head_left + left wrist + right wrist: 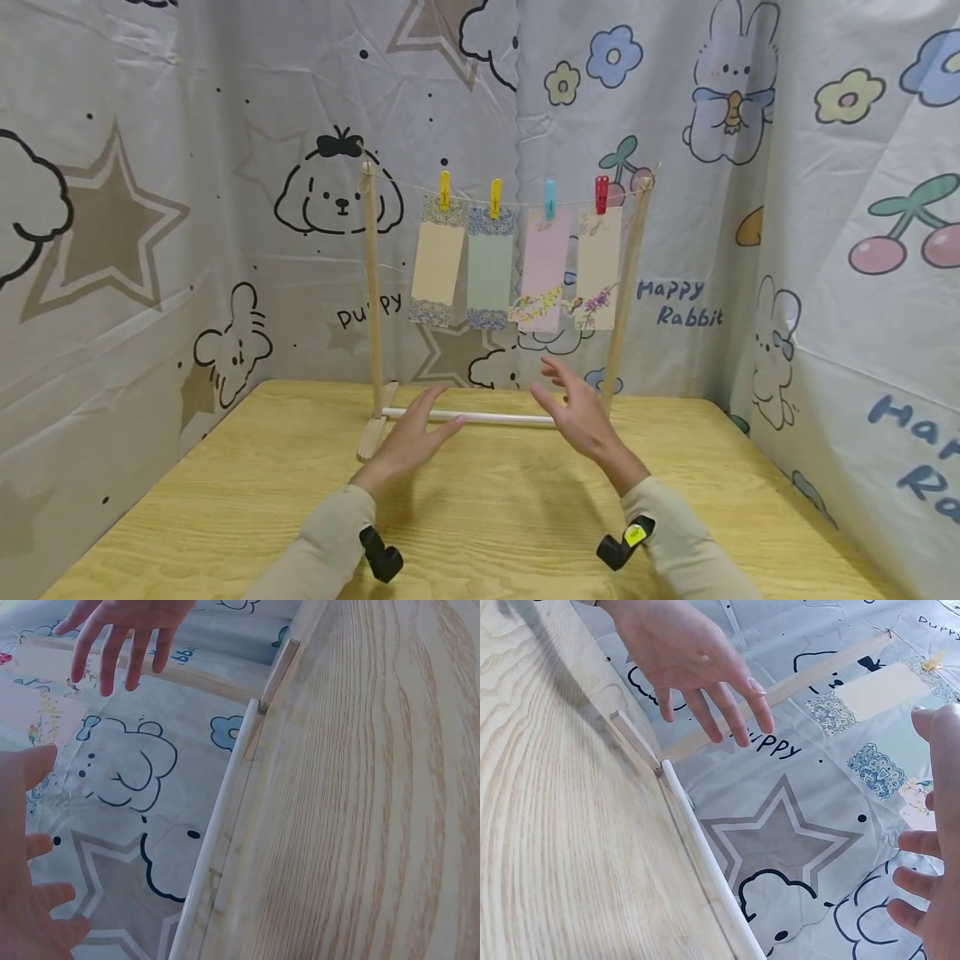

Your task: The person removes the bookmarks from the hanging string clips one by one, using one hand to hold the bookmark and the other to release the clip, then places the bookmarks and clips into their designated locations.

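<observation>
- Left hand [408,442], lower centre of the head view: thumb spread wide from loosely extended fingers, holding nothing, near the smooth white rod [487,417].
- Right hand [581,417], just right of centre: fingers parted and slightly bent, likewise gripping nothing.
- Pale wooden posts [372,292], straight and slim, rise either side of the centre, a thin string [522,205] tied between their tops.
- Four rectangular cards hang from it at upper centre, left to right: lace-edged cream card [437,262], lace-edged green card [491,267], pink floral card [543,258], cream floral card [598,267].
- Small, narrow pegs clip them: two yellow pegs [445,190], blue peg [551,200], red peg [602,194].
- Wood-grained table [480,517] fills the lower frame; creased, cartoon-printed cloth [300,100] hangs behind.
</observation>
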